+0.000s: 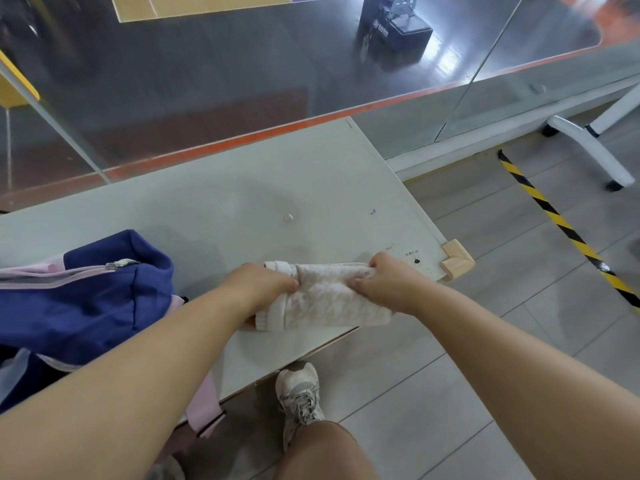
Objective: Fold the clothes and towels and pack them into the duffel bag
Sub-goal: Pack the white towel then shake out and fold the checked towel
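The pale grey table (277, 188) fills the middle of the view, a smooth, hard, matte slab with a squared right end. On its left part slumps the duffel bag (104, 296), soft navy fabric with pink trim, a pink strap hanging over the near edge and a zip along its top. Whether its mouth is open cannot be told from this angle.

The towel (329, 299), the piece in hand, lies just right of the bag at the near edge of the table. It is already doubled into a thick, lumpy oblong of pale pink, nubby terry with a ribbed border. The left hand (263, 285) grips its left end with curled fingers, and the right hand (388, 282) pinches a bunched fold at its far right edge.

The chief risk looks to be the towel's bulk. Thick pile resists a crease, so the layers could spring open or skew if either grip loosens unevenly. It also sits close to the table's front edge, and on so slick a top a pull toward the body could drag it off onto the tiled floor.

A tan foam corner guard (457, 259) caps the table's near right corner, and a small round stud (288, 217) sits mid-table.
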A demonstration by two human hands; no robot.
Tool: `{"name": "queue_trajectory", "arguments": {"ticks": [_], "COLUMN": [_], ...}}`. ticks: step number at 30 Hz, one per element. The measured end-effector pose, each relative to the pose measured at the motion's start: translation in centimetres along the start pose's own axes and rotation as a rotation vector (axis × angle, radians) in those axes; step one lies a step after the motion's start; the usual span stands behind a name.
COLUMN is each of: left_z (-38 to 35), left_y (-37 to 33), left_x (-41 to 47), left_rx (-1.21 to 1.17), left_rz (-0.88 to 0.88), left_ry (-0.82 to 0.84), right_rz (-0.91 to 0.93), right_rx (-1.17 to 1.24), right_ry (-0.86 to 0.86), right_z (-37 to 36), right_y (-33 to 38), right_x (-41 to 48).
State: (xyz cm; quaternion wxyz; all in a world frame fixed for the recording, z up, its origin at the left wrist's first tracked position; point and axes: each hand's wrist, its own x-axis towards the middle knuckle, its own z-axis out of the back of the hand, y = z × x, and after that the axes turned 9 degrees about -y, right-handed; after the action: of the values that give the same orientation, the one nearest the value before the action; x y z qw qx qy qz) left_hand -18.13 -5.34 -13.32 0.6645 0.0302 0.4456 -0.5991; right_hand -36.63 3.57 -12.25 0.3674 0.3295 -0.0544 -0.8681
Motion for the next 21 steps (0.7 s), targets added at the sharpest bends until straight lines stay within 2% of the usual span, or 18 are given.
{"name": "queue_trajectory", "arguments": {"ticks": [4,8,10,13,15,18,21], "left_z": [0.1,0.3,0.6,1.1,2.0,3.4,5.2], "left_y": [0.8,2.2,2.8,3.5,3.9,4.9,5.9], "left_x": [-0.2,-0.7,-1.3,-2.7,-4.2,-6.5,-9.3], "left_rx": [-0.128,-0.19,-0.187,-0.099,0.023,0.2,0.264], "left_rz": [0.037,0.048,-0.003,-0.158,-0.271,-0.425,-0.548], "left_ry": [0.026,0.055,0.075,0.057,0.017,-0.02,-0.081], "right_rz": [-0.109,-0.223,-0.236,-0.172,-0.094,0.061,0.206], "right_rx": [0.207,0.469,0.485,0.375,0.25,-0.086,-0.301], "right_ry": [0.05,0.172,0.227,0.248,0.203,0.029,-0.159], "right_z": [-0.3,0.2,0.8,1.7,2.2,3.2,3.8], "right_y": [-0.3,-0.6,-0.5,0.2,0.9,2.2,3.4], "right_x": [-0.1,-1.0,-1.9,-3.7,-5.2,-8.1,-11.2]}}
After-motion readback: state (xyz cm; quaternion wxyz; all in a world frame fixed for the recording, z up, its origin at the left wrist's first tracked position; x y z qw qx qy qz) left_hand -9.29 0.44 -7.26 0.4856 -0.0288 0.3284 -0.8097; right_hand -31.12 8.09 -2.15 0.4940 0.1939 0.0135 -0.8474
